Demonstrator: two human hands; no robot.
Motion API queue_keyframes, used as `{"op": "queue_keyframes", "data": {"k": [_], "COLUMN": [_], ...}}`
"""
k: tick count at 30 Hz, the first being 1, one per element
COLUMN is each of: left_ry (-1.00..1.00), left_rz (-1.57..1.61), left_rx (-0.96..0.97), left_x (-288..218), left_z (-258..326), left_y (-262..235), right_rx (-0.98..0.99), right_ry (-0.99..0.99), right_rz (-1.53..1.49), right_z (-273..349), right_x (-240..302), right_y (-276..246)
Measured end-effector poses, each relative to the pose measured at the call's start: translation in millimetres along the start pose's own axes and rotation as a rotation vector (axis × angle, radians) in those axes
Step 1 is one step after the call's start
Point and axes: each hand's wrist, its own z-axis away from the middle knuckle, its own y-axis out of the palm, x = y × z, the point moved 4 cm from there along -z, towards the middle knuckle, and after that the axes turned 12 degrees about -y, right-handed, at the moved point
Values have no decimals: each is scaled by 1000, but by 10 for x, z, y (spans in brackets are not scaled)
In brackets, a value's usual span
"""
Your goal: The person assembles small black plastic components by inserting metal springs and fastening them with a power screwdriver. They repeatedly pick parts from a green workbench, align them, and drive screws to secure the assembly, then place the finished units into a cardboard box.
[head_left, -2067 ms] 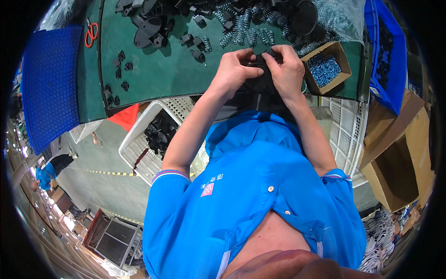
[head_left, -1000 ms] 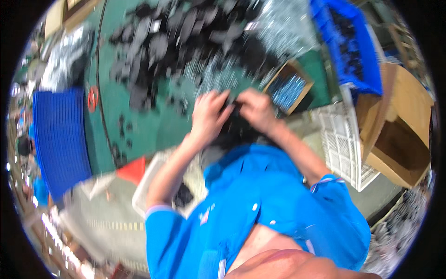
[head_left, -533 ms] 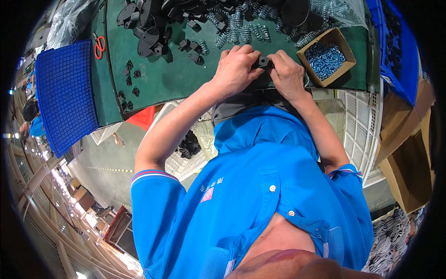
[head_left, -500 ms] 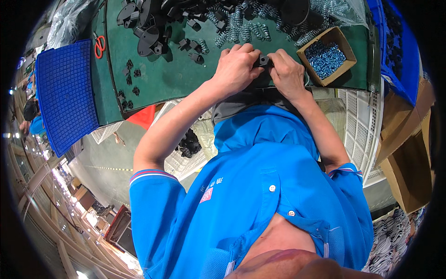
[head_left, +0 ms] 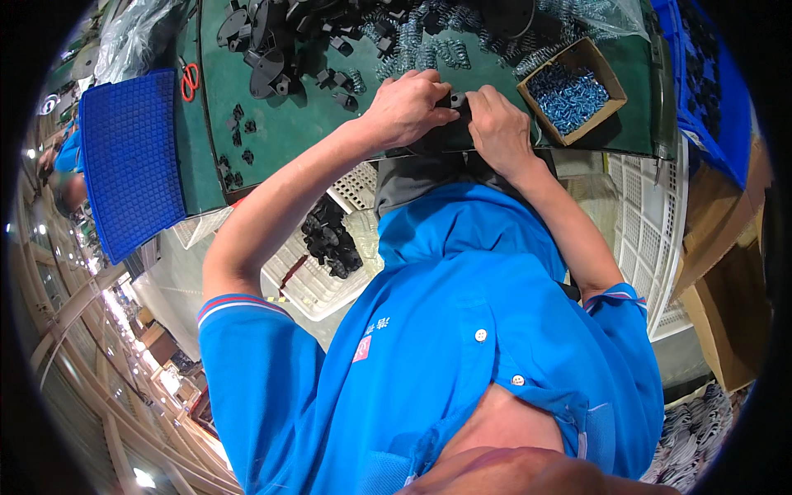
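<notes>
At the near edge of the green table, my left hand is closed around a small black plastic part. My right hand has its fingers bent together against the part's right side. Much of the part is covered by my fingers. Just beyond my hands lie metal coil springs and black plastic blocks. A cardboard box of bluish screws stands to the right of my right hand.
Black round-plated parts lie at the far left of the table, with red-handled scissors farther left. A blue mat hangs beyond the left edge. A white crate holding black parts is below; a blue bin stands right.
Both hands have shifted slightly left in the picture with the black part between them. My left elbow has swung outward, showing more of the white crate. The surroundings have shifted slightly too.
</notes>
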Motion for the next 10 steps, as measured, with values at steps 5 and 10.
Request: {"op": "queue_keyframes", "data": {"k": [5, 10], "left_ry": [-55, -27], "left_rz": [-178, -268], "left_rx": [-42, -88], "left_x": [-158, -244], "left_z": [-20, 4], "left_y": [54, 65], "right_rx": [2, 32], "right_ry": [-9, 129], "right_rz": [-81, -295], "right_z": [8, 94], "right_x": [-50, -133], "right_y": [-9, -609]}}
